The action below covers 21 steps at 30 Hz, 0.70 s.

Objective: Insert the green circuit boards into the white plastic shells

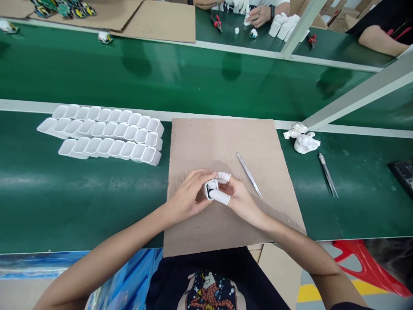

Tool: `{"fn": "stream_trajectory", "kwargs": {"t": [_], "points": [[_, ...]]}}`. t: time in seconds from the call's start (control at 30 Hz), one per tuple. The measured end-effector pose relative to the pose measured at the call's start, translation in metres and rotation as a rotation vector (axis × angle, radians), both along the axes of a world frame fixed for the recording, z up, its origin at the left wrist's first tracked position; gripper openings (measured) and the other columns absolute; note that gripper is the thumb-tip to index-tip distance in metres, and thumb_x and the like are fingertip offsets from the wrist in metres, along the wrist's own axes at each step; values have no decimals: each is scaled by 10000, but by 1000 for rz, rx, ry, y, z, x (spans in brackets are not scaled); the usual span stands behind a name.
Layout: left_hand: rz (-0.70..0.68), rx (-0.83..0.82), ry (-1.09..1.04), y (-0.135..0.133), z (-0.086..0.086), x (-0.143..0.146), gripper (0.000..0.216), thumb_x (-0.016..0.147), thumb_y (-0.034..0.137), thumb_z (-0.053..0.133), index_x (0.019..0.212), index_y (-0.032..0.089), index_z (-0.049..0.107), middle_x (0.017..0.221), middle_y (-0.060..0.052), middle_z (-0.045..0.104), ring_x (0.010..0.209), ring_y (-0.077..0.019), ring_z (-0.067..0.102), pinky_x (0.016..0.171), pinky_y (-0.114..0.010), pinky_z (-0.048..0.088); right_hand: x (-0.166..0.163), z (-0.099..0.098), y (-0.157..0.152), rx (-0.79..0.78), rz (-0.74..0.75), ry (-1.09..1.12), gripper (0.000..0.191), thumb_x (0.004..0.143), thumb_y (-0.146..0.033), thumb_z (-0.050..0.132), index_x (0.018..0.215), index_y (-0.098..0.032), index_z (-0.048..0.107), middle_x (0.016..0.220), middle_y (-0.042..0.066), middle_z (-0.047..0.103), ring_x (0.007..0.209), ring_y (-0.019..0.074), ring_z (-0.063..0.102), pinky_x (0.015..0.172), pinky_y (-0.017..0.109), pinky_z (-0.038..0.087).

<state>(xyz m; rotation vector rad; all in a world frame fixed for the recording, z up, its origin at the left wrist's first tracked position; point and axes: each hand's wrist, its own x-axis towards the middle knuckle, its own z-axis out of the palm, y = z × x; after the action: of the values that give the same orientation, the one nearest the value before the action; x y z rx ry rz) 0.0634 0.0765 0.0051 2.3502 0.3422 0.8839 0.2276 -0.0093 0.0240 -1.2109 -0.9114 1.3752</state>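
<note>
Both my hands meet over a brown cardboard sheet (226,146) and together hold one small white plastic housing (211,188) with its open end facing me. My left hand (189,196) wraps the housing from the left, fingers curled. My right hand (237,196) pinches it from the right; its thumb and forefinger wear white finger cots. Metal tweezers (249,174) lie on the cardboard just right of my right hand.
Three rows of several empty white housings (103,134) lie at the left on the green bench. White crumpled material (303,140) and a second pair of tweezers (328,175) lie at the right. Across the conveyor another person's hands (258,15) handle white parts.
</note>
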Motion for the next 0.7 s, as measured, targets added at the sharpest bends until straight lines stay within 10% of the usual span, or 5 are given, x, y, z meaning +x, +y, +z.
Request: {"fn": "stream_trajectory", "kwargs": {"t": [0.23,0.7], "points": [[85,73,-64,6,14,-3,553,898,233,700,1406,207,482,1088,-120,694,984,-237,683,831,-383,600,16,15,-6,209,-63,-545,182,864,-254,703,1045,-241,724,1050,37,780,957,208,750,878,373,610],[97,314,27,-6,9,-6,537,913,209,680,1384,51,476,1061,-180,703,973,-259,683,829,-398,617,7,14,-3,271,-141,-797,187,864,-118,568,848,-224,722,839,-8,786,724,154,747,668,273,588]]}}
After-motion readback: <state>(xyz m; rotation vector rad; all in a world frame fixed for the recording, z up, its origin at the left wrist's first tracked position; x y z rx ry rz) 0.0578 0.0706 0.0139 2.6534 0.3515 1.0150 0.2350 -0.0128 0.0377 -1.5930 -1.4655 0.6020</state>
